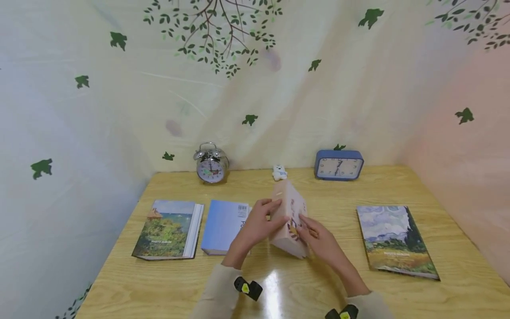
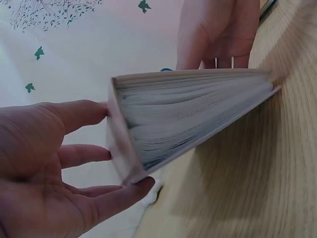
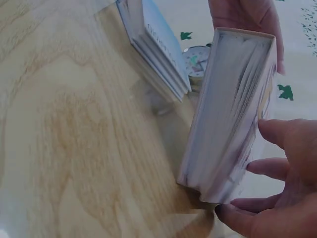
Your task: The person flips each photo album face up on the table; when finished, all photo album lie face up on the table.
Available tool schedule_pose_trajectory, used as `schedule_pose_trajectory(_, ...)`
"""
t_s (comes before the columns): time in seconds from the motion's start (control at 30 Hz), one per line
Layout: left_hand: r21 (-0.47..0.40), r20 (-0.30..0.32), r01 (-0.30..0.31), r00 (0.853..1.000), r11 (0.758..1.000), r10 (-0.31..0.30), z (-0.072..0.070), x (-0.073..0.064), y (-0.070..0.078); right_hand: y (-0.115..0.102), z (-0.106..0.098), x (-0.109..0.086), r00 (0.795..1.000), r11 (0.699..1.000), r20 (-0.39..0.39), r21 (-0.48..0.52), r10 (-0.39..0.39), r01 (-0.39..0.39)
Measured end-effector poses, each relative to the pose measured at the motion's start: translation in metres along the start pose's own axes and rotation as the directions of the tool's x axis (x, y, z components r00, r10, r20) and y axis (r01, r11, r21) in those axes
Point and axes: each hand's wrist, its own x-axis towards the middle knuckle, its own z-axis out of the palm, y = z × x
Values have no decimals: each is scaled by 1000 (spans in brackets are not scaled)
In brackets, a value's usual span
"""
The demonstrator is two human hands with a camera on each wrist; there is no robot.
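A thick pale pink photo album (image 1: 295,204) is tilted up on end in the middle of the wooden table. My left hand (image 1: 256,226) grips it along the spine (image 2: 124,144), thumb and fingers spread over that narrow side. On the printed cover lie the fingertips of my right hand (image 1: 324,243), with fingers fairly straight. Seen in the left wrist view, the pages (image 2: 183,114) fan slightly between the two covers. The right wrist view shows one right fingertip right at the cover's outer corner.
Left of the hands lie a blue album (image 1: 223,226) and a landscape-covered photo album (image 1: 167,230). Another photo album (image 1: 398,243) is at right. Along the back stand a silver alarm clock (image 1: 211,168), a white bear figurine (image 1: 280,173) and a blue clock (image 1: 338,165).
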Motion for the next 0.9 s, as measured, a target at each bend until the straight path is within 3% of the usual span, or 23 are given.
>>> schedule_pose_trajectory(0.17, 3, 35, 46, 998, 999, -46, -1, -3, -7, 7, 2, 4, 998, 992, -16, -115, 53, -55)
schedule_pose_trajectory(0.4, -13, 88, 176, 981, 984, -174, 11, -9, -22, 11, 2, 8, 993, 963, -16, -245, 115, -115)
schedule_pose_trajectory(0.63, 55, 68, 158, 984, 986, -162, 16, -12, -27, 11, 6, 9, 999, 945, -7, -326, 42, -42)
schedule_pose_trajectory(0.9, 11, 92, 204, 975, 979, -204, 12, -13, -34, 9, 5, 5, 998, 951, 13, -304, 55, -49)
